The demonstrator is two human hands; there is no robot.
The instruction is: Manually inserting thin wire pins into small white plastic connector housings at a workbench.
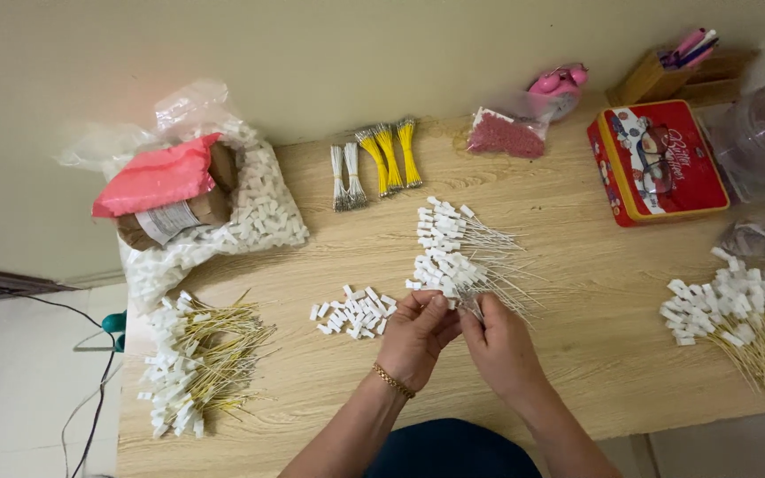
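surface: light wood-grain bench against plain cream wall | left hand and right hand at near edge centre, both pinching 1 white-capped wire | wire pile just beyond | loose white caps left | red tin far right corner

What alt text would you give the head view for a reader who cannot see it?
Seen from above, a person's left hand and right hand meet over a wooden table, pinching a small white piece. Beside them lie loose white connectors and a pile of white-wired connectors; yellow-wired piles and a red tin sit further out.
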